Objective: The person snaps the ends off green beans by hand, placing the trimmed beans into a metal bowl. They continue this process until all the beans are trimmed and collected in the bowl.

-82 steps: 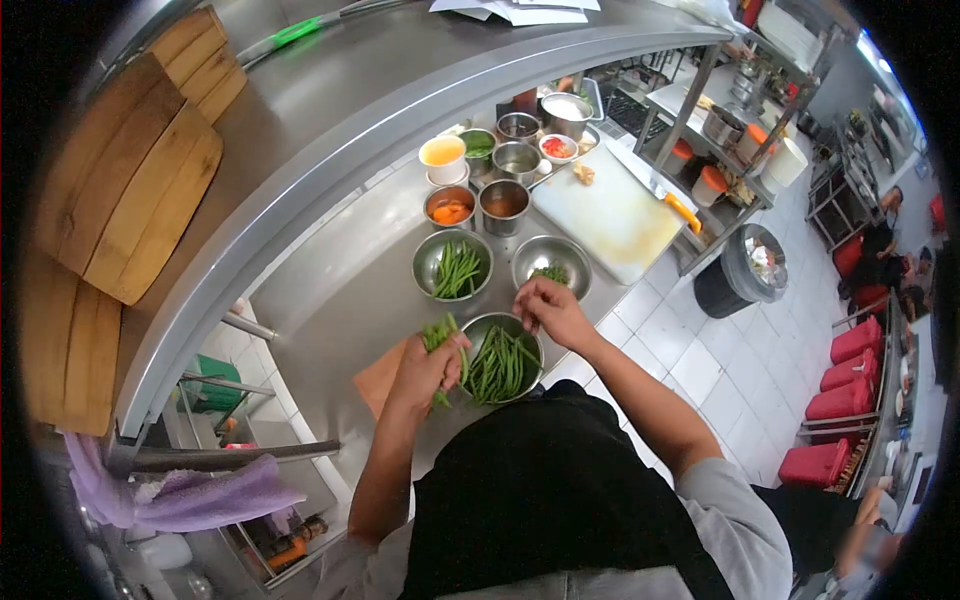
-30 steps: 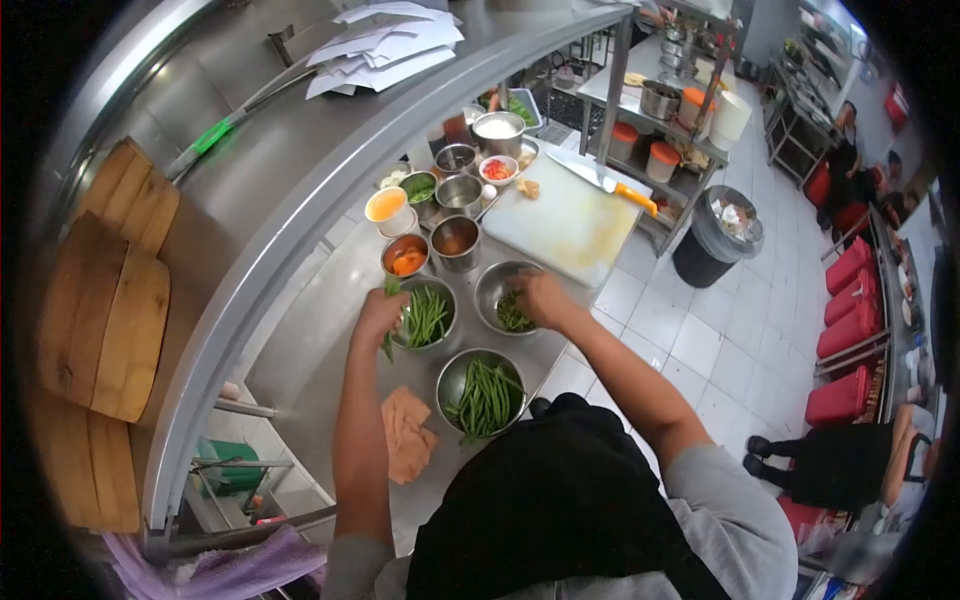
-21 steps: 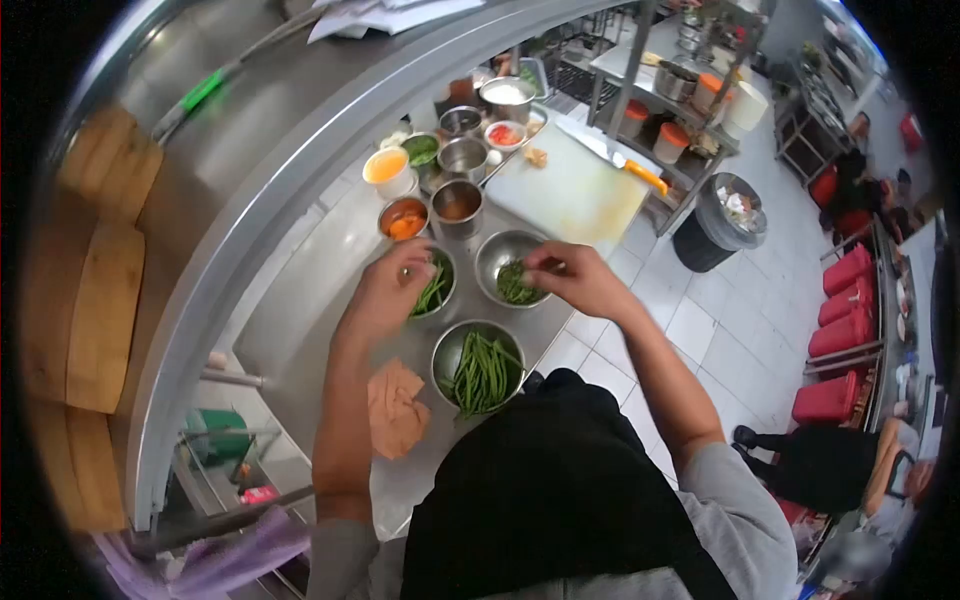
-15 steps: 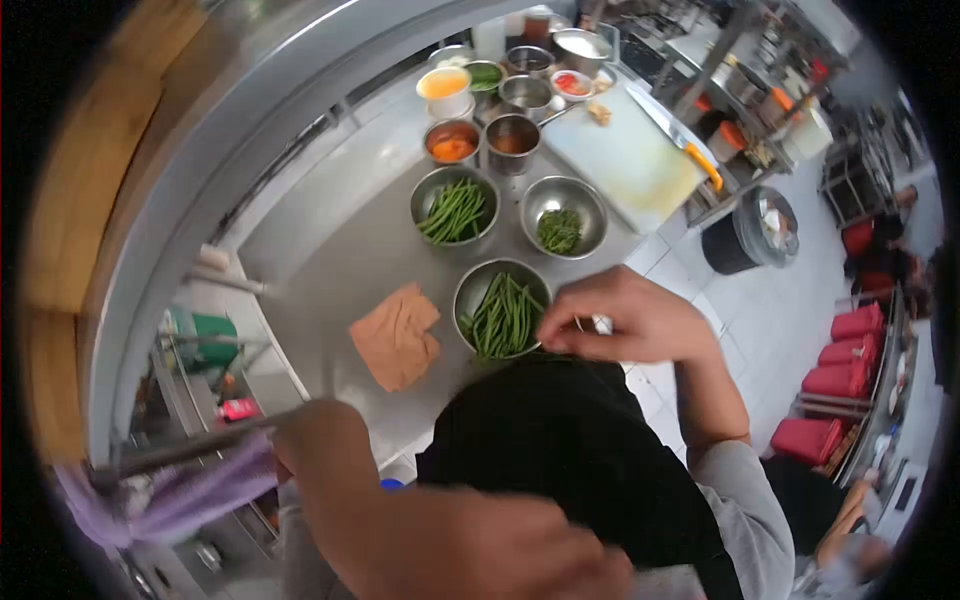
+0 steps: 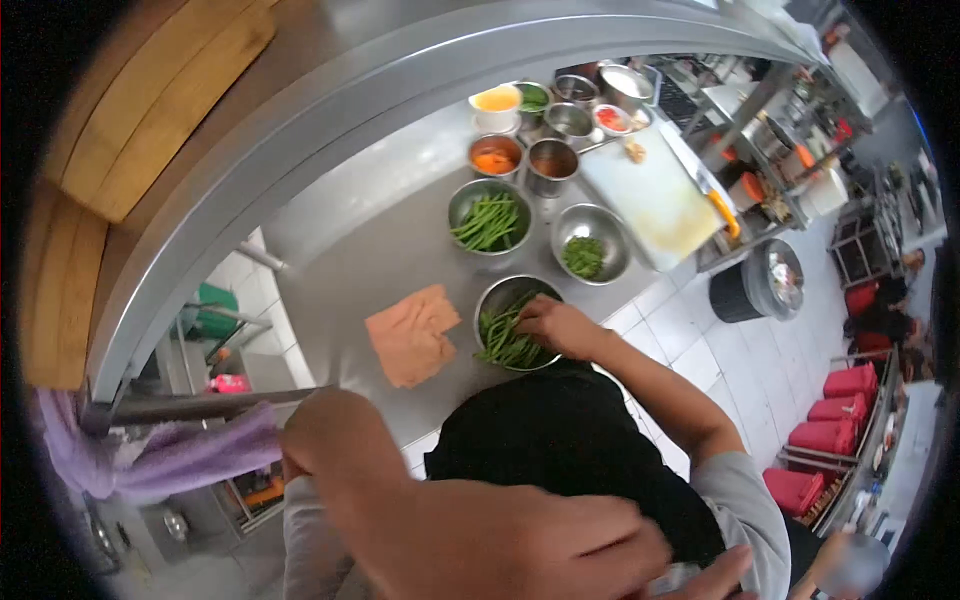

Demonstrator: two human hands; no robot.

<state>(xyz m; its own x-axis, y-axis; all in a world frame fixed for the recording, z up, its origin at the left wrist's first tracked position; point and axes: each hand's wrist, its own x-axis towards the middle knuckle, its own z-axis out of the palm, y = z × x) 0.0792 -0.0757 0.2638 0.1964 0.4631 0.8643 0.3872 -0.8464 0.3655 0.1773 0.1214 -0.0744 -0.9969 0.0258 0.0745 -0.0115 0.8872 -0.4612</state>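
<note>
In the nearest metal bowl (image 5: 478, 345), my right hand (image 5: 562, 328) reaches over the rim, fingers curled onto the green beans (image 5: 508, 345). My left hand (image 5: 540, 545) is close to the camera at the bottom, in front of the black apron (image 5: 540, 440). Its fingers are apart, slightly blurred, with nothing visible in them. A crumpled orange-brown cloth (image 5: 412, 335) lies left of the bowl. Behind it stand a second bowl of green beans (image 5: 487, 222) and a bowl (image 5: 603, 220) holding chopped greens (image 5: 583, 257).
Small pots and tubs, including one of orange pieces (image 5: 495, 157), crowd the table's far end. A white cutting board (image 5: 645, 195) carries an orange-handled knife (image 5: 722, 213). A bin (image 5: 745, 290) stands on the floor at right. A curved metal edge (image 5: 200, 190) runs along the left.
My right hand has moved down from beside the bowl into the green beans. My left hand has shifted right along the bottom. The camera view has tilted, shifting the table items.
</note>
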